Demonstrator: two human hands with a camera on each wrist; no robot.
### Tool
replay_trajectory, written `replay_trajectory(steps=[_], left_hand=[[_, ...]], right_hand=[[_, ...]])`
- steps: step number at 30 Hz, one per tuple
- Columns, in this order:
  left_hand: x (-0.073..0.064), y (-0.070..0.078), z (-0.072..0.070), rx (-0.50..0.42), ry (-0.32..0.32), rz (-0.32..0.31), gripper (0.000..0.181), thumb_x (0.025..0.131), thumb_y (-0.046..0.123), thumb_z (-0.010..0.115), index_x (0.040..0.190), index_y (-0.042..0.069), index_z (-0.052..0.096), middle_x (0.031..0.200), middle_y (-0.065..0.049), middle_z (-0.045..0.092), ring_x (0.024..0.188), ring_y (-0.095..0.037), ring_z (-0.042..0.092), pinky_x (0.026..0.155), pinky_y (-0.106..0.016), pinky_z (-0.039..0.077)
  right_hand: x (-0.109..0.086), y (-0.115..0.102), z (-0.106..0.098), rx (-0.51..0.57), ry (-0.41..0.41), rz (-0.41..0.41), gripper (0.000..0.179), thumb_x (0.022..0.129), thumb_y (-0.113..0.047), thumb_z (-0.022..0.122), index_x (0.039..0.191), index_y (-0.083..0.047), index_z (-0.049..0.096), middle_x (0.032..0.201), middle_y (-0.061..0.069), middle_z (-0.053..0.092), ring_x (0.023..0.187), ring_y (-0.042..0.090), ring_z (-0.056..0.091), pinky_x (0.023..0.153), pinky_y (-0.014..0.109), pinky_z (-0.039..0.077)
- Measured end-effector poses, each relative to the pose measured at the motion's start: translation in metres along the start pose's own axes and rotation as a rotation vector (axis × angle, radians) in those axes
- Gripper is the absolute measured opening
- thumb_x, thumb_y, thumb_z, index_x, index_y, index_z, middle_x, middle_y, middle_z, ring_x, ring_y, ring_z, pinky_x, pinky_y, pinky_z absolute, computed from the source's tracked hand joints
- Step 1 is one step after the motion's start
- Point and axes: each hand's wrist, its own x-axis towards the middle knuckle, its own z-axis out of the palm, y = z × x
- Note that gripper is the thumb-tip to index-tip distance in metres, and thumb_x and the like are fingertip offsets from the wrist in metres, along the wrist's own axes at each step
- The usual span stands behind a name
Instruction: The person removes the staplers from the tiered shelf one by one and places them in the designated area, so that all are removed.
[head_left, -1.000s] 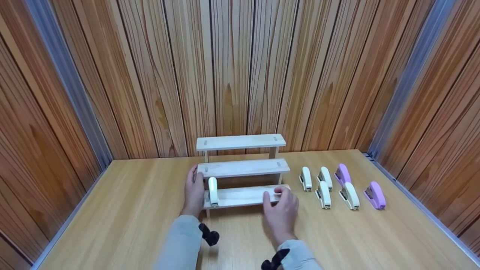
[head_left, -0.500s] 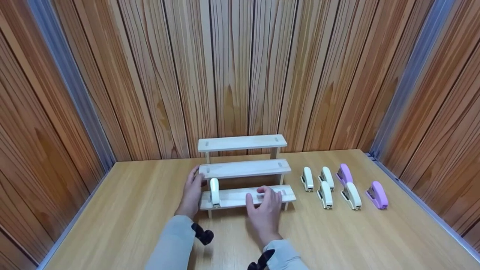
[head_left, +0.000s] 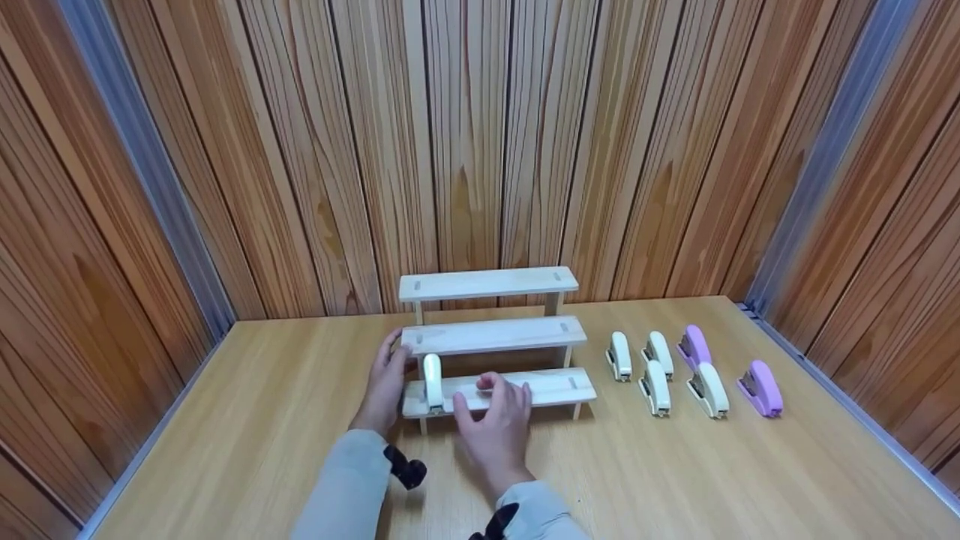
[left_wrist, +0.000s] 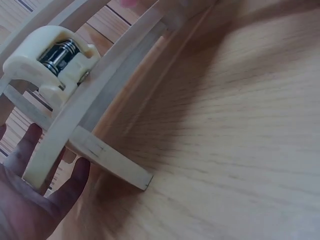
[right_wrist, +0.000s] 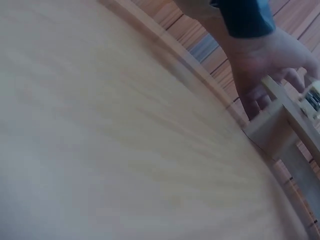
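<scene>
A pale wooden three-step rack (head_left: 491, 335) stands on the table. Near the left end of its lowest shelf (head_left: 547, 388) a white stapler (head_left: 433, 382) stands upright, its front toward me. My left hand (head_left: 382, 390) holds the rack's left side; in the left wrist view its fingers (left_wrist: 75, 187) reach round the shelf end beside a leg (left_wrist: 112, 160). My right hand (head_left: 496, 424) hovers over the front edge of the lowest shelf, just right of the stapler. Its fingers are loosely bent, with nothing between thumb and fingertips.
Right of the rack stand several more white staplers (head_left: 708, 391) and two purple staplers (head_left: 760, 388), in loose rows on the wooden table (head_left: 285, 420). Wood-panelled walls (head_left: 472, 150) close off the back and sides.
My right hand has slid left along the lowest shelf from its right end toward the stapler. The left hand stays at the rack's left side; the view has shifted slightly.
</scene>
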Motion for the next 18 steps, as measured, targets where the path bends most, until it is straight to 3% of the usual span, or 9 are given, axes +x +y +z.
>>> replay_trajectory(steps=[11, 18], left_hand=[[0.006, 0.003, 0.003, -0.033, 0.049, -0.066, 0.058, 0.105, 0.043, 0.044, 0.159, 0.034, 0.026, 0.165, -0.002, 0.027, 0.145, -0.031, 0.034, 0.122, -0.054, 0.02], [0.003, 0.002, 0.006, -0.042, 0.047, -0.097, 0.058, 0.104, 0.046, 0.044, 0.159, 0.039, 0.026, 0.164, -0.002, 0.028, 0.144, -0.032, 0.034, 0.12, -0.06, 0.019]], right_hand=[[-0.006, -0.019, 0.024, -0.037, -0.049, 0.028, 0.061, 0.083, -0.052, 0.078, 0.125, -0.013, 0.056, 0.11, -0.002, 0.064, 0.118, 0.024, 0.053, 0.122, 0.059, 0.011], [-0.007, -0.025, 0.037, -0.097, -0.027, 0.049, 0.061, 0.079, -0.053, 0.081, 0.12, -0.015, 0.056, 0.109, 0.0, 0.063, 0.116, 0.025, 0.052, 0.119, 0.059, 0.016]])
